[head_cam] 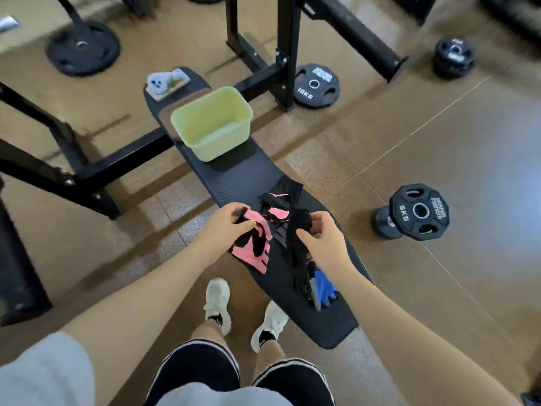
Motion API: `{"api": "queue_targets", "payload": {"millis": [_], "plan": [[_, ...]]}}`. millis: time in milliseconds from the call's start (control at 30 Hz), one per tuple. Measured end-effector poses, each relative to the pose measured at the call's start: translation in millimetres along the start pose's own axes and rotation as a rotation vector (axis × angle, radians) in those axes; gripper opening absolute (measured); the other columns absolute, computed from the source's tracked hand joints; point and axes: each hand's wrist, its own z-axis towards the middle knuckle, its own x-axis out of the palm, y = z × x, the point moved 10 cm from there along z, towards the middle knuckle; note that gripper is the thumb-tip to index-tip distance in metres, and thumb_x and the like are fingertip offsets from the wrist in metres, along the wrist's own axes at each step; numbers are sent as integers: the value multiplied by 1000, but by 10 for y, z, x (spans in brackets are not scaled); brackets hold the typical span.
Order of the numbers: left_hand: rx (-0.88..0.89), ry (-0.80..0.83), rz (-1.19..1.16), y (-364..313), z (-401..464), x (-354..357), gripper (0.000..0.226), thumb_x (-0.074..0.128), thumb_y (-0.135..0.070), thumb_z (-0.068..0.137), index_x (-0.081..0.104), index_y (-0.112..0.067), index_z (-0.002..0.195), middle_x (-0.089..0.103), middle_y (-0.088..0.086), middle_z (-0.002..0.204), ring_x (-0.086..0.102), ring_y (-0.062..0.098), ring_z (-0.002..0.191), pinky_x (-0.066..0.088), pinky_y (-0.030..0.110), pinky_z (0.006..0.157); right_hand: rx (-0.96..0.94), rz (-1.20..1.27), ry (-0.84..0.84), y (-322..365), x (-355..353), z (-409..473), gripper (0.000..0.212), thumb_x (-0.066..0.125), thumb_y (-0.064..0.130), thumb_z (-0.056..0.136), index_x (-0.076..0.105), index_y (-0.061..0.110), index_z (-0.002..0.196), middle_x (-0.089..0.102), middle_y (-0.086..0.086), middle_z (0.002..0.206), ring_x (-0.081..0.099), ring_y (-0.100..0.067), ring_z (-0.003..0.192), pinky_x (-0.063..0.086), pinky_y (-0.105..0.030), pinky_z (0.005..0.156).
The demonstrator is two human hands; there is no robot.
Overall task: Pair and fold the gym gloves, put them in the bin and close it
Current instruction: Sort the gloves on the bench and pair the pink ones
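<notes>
Head view, looking down on a black padded gym bench [234, 177] that runs from upper left to lower right across a brown floor.

Left hand [225, 227]: fingers curled, pinching the cuff end of a pink-and-black glove [253, 247]. The glove hangs from the grip at the bench's left edge, its fingers pointing down toward the person.

Right hand [322, 238]: thumb and fingers pinched on the upper part of a black glove [297, 247], which hangs in a long dark strip over the bench pad. Whether this is one glove or two together cannot be told.

Second pink-and-black glove [276, 209] lies crumpled on the pad just beyond the two hands. A further flat black piece [285, 187] lies just beyond it; its type is unclear.

Blue glove [325, 285] lies on the pad under the right forearm, partly covered by the hanging black glove.

Pale green bin [231, 96]: on the far half of the bench, open and tilted toward the camera, nothing visible inside. A flat brown piece [167, 115] lies under its far-left side. Well apart from the gloves.

Beyond the bin, at the bench's far end, a small light blue toy-like item [167, 82] sits.

On the floor: a 10KG plate [316, 86] by the black rack frame [281, 54], a 5KG plate [420, 212] leaning against a dumbbell [385, 222] right of the bench.

Person wears white sneakers [218, 303] and black shorts [193, 373].
</notes>
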Motion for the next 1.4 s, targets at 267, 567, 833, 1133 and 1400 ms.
{"api": "queue_targets", "payload": {"millis": [267, 567, 833, 1133, 1400], "plan": [[37, -131, -174, -328, -459, -942, 32, 60, -17, 87, 57, -7, 118, 65, 13, 114, 64, 24, 98, 50, 39, 93, -367, -199, 67, 1247, 443, -608, 31, 57, 14, 89, 46, 13, 119, 61, -4, 100, 59, -20, 91, 49, -34, 81], [418, 167, 310, -433, -887, -1535, 28, 56, -4, 86, 57, -17, 111, 67, -4, 102, 61, 1, 86, 44, 7, 70, -233, 73, -181, 1517, 734, -785, 24, 51, 9, 92, 57, 14, 114, 64, 0, 107, 58, -20, 102, 48, -33, 91], [738, 248, 524, -393, -1011, -2011, 30, 61, -8, 85, 62, -15, 114, 61, -10, 101, 52, -2, 90, 36, 0, 76, -108, 266, -290, 1490, 1186, -966, 12, 60, 13, 88, 63, 23, 93, 70, -4, 102, 65, -22, 100, 50, -48, 95], [961, 393, 534, -384, -1208, -2057, 24, 62, -3, 83, 68, -13, 104, 68, -1, 101, 58, 4, 92, 45, 8, 82, -17, 459, -321, 1532, 1458, -1232, 8, 64, 17, 86, 65, 24, 87, 72, -4, 95, 67, -23, 95, 52, -47, 92], [1105, -17, 420, -492, -1149, -2357, 21, 61, -28, 76, 74, -23, 92, 55, 7, 110, 33, 8, 95, 28, 34, 85, -109, 506, -65, 1778, 1901, -1391, 15, 57, 7, 89, 59, 22, 92, 68, -3, 98, 64, -30, 103, 51, -45, 93]]}}
